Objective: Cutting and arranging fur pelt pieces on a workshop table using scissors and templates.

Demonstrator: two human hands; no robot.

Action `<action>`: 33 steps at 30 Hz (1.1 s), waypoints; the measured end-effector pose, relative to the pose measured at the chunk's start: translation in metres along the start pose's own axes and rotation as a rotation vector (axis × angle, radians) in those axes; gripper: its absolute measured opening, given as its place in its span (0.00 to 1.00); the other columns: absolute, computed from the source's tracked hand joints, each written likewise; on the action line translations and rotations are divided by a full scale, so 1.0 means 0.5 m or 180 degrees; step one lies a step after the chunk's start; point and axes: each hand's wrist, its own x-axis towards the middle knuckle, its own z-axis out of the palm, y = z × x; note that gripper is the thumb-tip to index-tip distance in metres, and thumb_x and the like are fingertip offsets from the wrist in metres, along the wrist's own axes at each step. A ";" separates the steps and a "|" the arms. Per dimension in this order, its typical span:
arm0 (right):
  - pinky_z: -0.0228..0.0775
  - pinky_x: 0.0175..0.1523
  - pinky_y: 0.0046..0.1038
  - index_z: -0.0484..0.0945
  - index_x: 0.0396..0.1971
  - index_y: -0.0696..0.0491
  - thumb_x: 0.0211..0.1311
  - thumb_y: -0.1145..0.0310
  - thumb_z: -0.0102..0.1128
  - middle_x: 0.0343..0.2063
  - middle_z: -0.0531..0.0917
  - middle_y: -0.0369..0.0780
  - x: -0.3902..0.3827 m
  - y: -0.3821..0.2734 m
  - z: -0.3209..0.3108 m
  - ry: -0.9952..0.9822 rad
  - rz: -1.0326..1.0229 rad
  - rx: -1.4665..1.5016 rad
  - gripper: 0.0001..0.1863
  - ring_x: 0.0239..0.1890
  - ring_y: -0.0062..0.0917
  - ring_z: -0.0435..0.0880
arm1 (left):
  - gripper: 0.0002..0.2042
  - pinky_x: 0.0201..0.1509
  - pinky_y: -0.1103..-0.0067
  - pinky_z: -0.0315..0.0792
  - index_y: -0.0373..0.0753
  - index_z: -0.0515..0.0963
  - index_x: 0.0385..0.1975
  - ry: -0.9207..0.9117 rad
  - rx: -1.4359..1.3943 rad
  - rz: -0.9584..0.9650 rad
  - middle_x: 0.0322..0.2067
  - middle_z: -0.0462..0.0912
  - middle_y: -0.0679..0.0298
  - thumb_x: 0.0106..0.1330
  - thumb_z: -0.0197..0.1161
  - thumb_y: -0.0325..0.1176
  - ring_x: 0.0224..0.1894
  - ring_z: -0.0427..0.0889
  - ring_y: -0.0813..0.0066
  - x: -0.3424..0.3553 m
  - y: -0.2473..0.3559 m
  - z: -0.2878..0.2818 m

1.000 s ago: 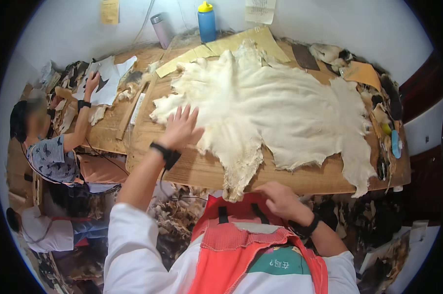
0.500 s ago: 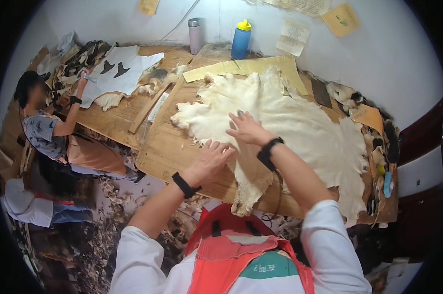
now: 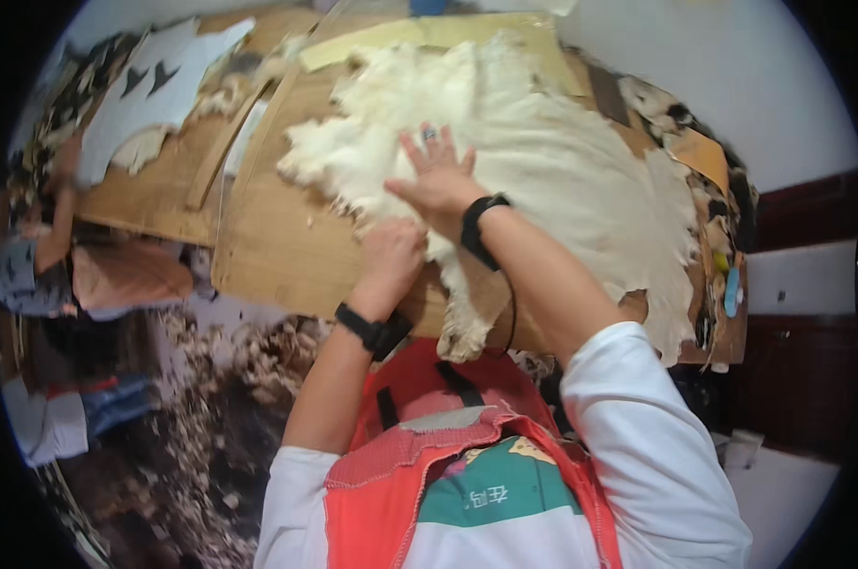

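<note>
A large cream-white hide point(image 3: 562, 180) with ragged edges lies spread over a wooden tabletop point(image 3: 258, 209), one narrow flap hanging toward me at the front edge. My right hand point(image 3: 433, 171) rests on it with fingers spread, a ring on one finger. Just below and left of it, my left hand point(image 3: 393, 248) has its fingers closed on the hide's left-front edge. A yellow sheet point(image 3: 381, 40) lies along the back, partly under the hide.
A co-worker point(image 3: 40, 266) stands at the left by a white sheet point(image 3: 154, 114) with dark pieces. Hide scraps point(image 3: 656, 100) and a blue object point(image 3: 732, 289) edge the right side. Scraps point(image 3: 211, 398) cover the floor. A red apron point(image 3: 419, 370) is on my body.
My right hand came up from the front edge onto the hide. My left hand moved right and down and its fingers closed on the edge. The view has shifted.
</note>
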 end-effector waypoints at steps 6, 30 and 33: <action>0.26 0.70 0.65 0.43 0.74 0.40 0.60 0.31 0.42 0.75 0.40 0.41 -0.021 0.004 0.031 -0.0071 0.0129 0.0060 0.47 0.76 0.41 0.33 | 0.05 0.36 0.62 0.69 0.40 0.78 0.21 -0.1070 0.1092 0.0380 0.25 0.76 0.54 0.55 0.55 0.28 0.33 0.76 0.53 -0.079 0.006 -0.002; 0.43 0.70 0.60 0.59 0.69 0.46 0.64 0.42 0.50 0.71 0.55 0.46 -0.579 0.868 -0.089 0.0563 0.1612 0.0465 0.38 0.74 0.43 0.46 | 0.11 0.44 0.64 0.74 0.40 0.81 0.31 -0.1474 -0.0624 -0.0111 0.36 0.83 0.51 0.55 0.68 0.40 0.41 0.81 0.52 0.131 0.350 0.209; 0.43 0.69 0.60 0.62 0.68 0.46 0.65 0.41 0.49 0.71 0.54 0.46 -0.493 0.843 -0.054 0.0202 0.0599 -0.0173 0.36 0.74 0.43 0.46 | 0.25 0.58 0.66 0.70 0.39 0.75 0.48 -0.1098 0.0261 0.2020 0.52 0.76 0.57 0.49 0.71 0.39 0.58 0.72 0.56 0.071 0.501 0.330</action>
